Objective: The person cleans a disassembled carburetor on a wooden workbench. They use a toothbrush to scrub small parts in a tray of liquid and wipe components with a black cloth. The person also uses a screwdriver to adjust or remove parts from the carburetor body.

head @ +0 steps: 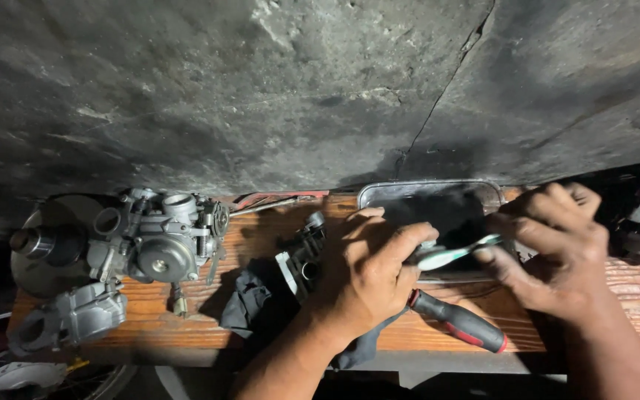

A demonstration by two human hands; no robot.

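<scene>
Head view: left hand (pixel 368 270) is clamping a small part, mostly hidden, over the metal tray (pixel 430 191), likely catching drips; right hand (pixel 553 244) is pinching a toothbrush (pixel 457 253) against it; carburetor (pixel 164 241) is resting well apart on the wooden bench (pixel 261 237)
</scene>
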